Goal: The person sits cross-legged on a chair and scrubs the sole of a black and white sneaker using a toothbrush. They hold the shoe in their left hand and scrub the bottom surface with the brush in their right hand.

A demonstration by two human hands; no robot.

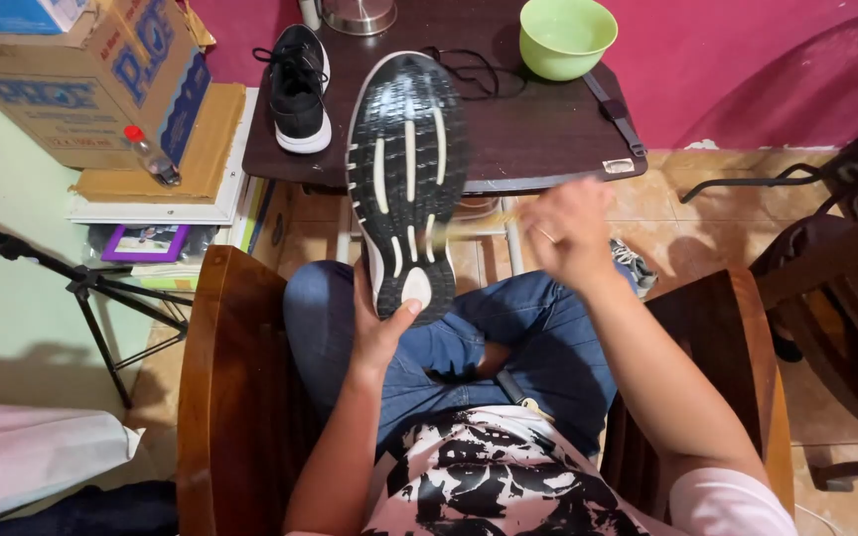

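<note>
1. Magenta wall and tan tiled floor frame a dark brown counter [548,149] in front of a seated person in blue jeans, on a wooden chair [240,397].
2. On the counter stand a black shoe with a white sole [300,89], a light green bowl [566,36], a loose black lace [479,74] and the base of a metal pot [357,15].
3. The left hand [381,333] holds a second shoe [407,179] by its heel, the grip clamped there with the thumb on the tread; the black-and-white sole faces up, the toe tilted over the counter edge.
4. The right hand [563,228] is blurred just right of that sole, wearing a ring; a faint streak runs from it to the sole, and I cannot tell whether its grip is closed or what it holds.
5. At left, a cardboard box [81,84] and a small bottle [149,154] sit on stacked boards, with a tripod [81,288] below.
</note>
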